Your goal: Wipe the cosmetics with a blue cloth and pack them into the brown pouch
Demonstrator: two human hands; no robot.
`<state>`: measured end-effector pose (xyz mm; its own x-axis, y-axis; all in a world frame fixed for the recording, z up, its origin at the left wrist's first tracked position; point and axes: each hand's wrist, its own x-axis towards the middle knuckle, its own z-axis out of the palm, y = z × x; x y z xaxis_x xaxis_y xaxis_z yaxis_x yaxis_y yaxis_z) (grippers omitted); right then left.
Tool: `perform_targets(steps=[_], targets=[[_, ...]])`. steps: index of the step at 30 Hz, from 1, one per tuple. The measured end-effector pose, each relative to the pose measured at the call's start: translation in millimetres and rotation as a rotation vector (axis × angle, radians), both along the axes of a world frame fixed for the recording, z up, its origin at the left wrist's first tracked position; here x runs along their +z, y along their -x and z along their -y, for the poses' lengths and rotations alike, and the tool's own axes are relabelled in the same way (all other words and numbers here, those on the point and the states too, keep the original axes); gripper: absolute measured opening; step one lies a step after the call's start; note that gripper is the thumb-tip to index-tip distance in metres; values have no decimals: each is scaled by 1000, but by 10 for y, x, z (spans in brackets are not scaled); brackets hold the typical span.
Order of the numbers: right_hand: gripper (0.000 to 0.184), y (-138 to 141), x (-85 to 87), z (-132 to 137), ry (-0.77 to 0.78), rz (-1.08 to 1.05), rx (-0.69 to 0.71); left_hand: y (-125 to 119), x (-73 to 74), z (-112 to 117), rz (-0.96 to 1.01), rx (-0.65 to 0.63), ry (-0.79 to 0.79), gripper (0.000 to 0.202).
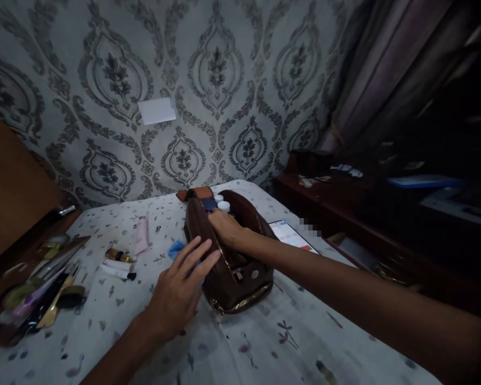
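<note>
A dark brown zippered bag stands unzipped on a white printed cloth. My right hand reaches down into its opening, and the bag's wall hides the fingertips, so any hold there is out of sight. White-capped containers and a dark blue item show inside the bag, just beyond that hand. My left hand is at the bag's left side with fingers spread and holding nothing; whether it touches the bag I cannot tell. Behind its fingers lies a crumpled blue thing.
A pink tube, a small gold bottle and white tubes lie left of the bag. Brushes and other cosmetics crowd the far left. A lit phone lies at right, beside a dark red wooden cabinet. A patterned wall stands behind.
</note>
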<state>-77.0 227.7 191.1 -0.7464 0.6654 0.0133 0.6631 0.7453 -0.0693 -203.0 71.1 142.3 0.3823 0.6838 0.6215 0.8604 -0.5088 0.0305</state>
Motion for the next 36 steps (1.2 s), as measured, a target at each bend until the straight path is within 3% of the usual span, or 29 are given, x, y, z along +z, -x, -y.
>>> perform_targets(steps=[8, 15, 18, 21, 23, 26, 29, 31, 36], targets=[[37, 2, -3, -4, -32, -41, -64, -20, 5, -8, -30, 7, -40, 58], [27, -47, 63, -60, 7, -121, -48, -20, 40, -14, -55, 11, -42, 62], [23, -145, 229, -56, -4, -271, -71, 15, 31, 8, -56, 10, -15, 64], [22, -303, 380, 64, -1, -597, -65, 145, -69, 22, -9, 45, 40, 61], [28, -413, 404, 216, -14, -756, -17, 300, -165, 0, 20, 143, 78, 55], [35, -533, 311, 499, -104, -836, 117, 612, -254, -103, 12, 439, 145, 43], [38, -555, 148, 771, -217, -817, 361, 942, -221, -282, -28, 841, 309, 42], [40, -508, 43, 923, -281, -773, 477, 1116, -170, -414, -34, 1012, 468, 46], [34, -287, -138, 1206, -136, -624, 511, 1289, -124, -642, 3, 1061, 641, 50]])
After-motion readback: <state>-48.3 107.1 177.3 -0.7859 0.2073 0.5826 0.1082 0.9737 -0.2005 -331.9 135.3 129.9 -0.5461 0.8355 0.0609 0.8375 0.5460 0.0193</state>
